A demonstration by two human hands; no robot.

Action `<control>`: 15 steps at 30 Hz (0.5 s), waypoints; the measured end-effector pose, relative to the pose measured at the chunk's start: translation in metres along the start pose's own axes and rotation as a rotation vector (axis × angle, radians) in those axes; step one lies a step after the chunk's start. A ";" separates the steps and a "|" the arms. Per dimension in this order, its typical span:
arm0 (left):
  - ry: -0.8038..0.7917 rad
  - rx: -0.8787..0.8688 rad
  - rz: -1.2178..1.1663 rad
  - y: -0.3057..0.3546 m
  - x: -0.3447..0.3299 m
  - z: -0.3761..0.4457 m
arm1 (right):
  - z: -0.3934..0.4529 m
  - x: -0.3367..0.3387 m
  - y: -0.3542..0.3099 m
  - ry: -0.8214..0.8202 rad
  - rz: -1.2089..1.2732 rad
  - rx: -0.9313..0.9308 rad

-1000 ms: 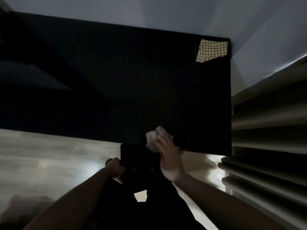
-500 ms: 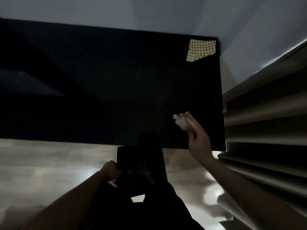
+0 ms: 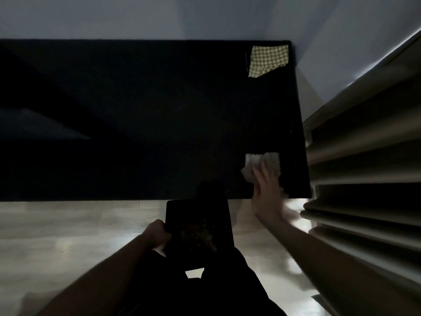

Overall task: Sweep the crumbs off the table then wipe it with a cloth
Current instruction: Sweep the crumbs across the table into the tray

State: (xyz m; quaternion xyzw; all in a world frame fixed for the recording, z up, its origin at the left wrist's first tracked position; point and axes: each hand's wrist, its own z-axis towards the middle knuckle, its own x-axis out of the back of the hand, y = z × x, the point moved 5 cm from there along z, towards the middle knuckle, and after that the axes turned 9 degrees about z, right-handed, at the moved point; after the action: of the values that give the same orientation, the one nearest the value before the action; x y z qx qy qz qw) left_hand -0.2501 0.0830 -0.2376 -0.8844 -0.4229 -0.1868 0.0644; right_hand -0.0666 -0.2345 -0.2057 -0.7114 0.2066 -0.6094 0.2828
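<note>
Spanning most of the view, the dark table (image 3: 136, 110) bears a checked cloth (image 3: 267, 60) at its far right corner. Right hand (image 3: 267, 190) presses a white tissue (image 3: 262, 163) flat, fingers straight, near the table's front right corner. Left hand (image 3: 157, 236) grips a dark tray (image 3: 198, 226) of crumbs (image 3: 198, 236) just below the table's front edge.

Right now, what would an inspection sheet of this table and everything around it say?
Surface: dark table, too dim to tell whether crumbs remain on it.
Job's things: white cloth lies flat near the table's right front corner; dark tray is held below the front edge, with speckled bits on it.
Clutter: checked cloth at the far right corner.
Hands: right hand presses the white cloth with straight fingers; left hand grips the tray's left edge.
Cables: nothing seen.
Surroundings: pale wall behind, pleated curtain on the right, light wood floor below.
</note>
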 end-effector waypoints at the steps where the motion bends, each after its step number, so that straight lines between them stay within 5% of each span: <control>1: -0.018 -0.021 0.008 0.001 0.001 0.000 | -0.016 -0.010 -0.010 -0.017 0.031 0.044; 9: -0.058 -0.116 0.120 0.005 0.006 0.002 | -0.137 -0.094 -0.073 -0.584 0.347 0.111; 15: -0.069 -0.129 0.109 0.001 0.013 0.003 | -0.094 -0.059 -0.080 -0.365 0.486 0.042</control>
State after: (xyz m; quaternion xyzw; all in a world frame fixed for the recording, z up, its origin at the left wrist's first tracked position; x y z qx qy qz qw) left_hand -0.2416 0.0928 -0.2353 -0.9144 -0.3631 -0.1791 0.0029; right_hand -0.1731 -0.1508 -0.1880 -0.7328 0.3041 -0.3899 0.4674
